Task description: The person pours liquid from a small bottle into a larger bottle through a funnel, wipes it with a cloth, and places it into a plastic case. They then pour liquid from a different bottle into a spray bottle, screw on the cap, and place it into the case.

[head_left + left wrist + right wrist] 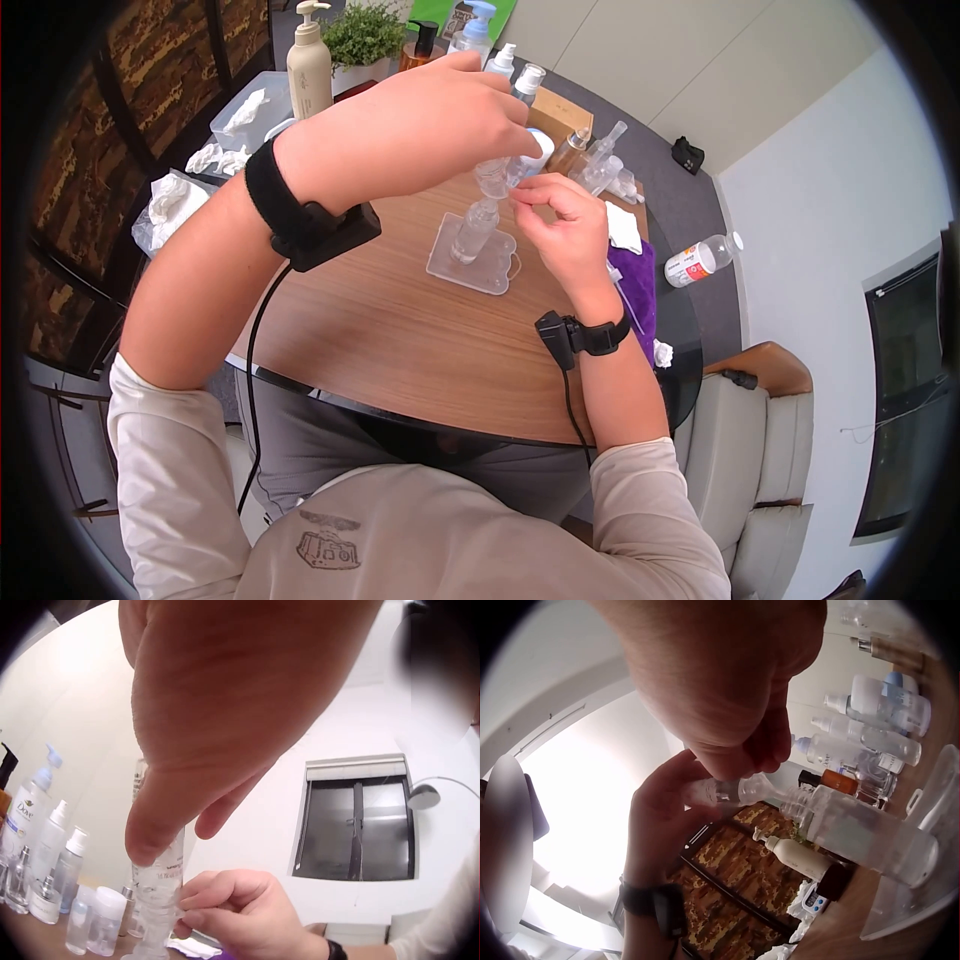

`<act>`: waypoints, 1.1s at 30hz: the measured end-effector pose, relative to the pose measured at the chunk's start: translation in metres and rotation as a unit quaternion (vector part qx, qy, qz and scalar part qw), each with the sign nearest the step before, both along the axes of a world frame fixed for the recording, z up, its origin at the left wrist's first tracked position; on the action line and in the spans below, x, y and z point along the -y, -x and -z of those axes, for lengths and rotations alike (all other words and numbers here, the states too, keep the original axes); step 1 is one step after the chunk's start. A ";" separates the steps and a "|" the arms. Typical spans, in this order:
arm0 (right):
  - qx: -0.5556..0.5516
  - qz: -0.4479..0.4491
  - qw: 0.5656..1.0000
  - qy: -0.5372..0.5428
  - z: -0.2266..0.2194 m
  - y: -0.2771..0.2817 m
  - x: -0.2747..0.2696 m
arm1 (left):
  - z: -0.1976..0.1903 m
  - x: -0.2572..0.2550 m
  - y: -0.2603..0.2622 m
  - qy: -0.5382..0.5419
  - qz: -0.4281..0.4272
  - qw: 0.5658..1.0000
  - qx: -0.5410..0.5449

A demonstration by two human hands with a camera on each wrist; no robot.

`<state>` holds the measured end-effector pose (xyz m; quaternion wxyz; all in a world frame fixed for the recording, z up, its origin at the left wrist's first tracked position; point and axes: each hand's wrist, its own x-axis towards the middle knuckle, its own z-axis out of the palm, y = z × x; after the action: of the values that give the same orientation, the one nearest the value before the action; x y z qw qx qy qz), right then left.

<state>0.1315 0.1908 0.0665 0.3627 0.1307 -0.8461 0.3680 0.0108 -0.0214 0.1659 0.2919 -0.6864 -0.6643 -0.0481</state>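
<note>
My left hand (425, 125) grips a clear bottle (166, 874) tipped mouth-down. Its mouth meets a clear funnel-like piece (756, 789) set in the neck of a clear bottle (473, 237). That lower bottle stands upright on a flat clear tray (486, 282). My right hand (568, 230) has thumb and forefinger pinched at the joint between the upper bottle and the funnel-like piece. The left fingers partly cover the upper bottle in the head view. Whether liquid is running cannot be told.
Pump and spray bottles, including a beige one (310, 70), stand along the table's far side near a plant (363, 38). A purple cloth (640, 290) and white tissue (623, 228) lie at the right. Crumpled tissues (175, 200) are at the left; a labelled bottle (700, 260) is beyond the right edge.
</note>
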 end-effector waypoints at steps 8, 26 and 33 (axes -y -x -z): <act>0.007 -0.006 1.000 0.019 0.001 -0.001 0.002 | 0.021 -0.008 0.005 -0.059 0.071 0.908 0.408; 0.017 -0.010 1.000 0.009 0.006 0.002 0.001 | 0.083 -0.032 -0.009 -0.201 0.049 0.763 0.612; 0.012 -0.005 1.000 0.013 0.006 0.002 0.001 | 0.085 -0.031 -0.012 -0.271 0.109 0.697 0.655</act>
<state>0.1299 0.1896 0.0602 0.3521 0.1258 -0.8452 0.3819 0.0230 0.0099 0.0813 -0.0516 -0.4403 -0.5661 -0.6950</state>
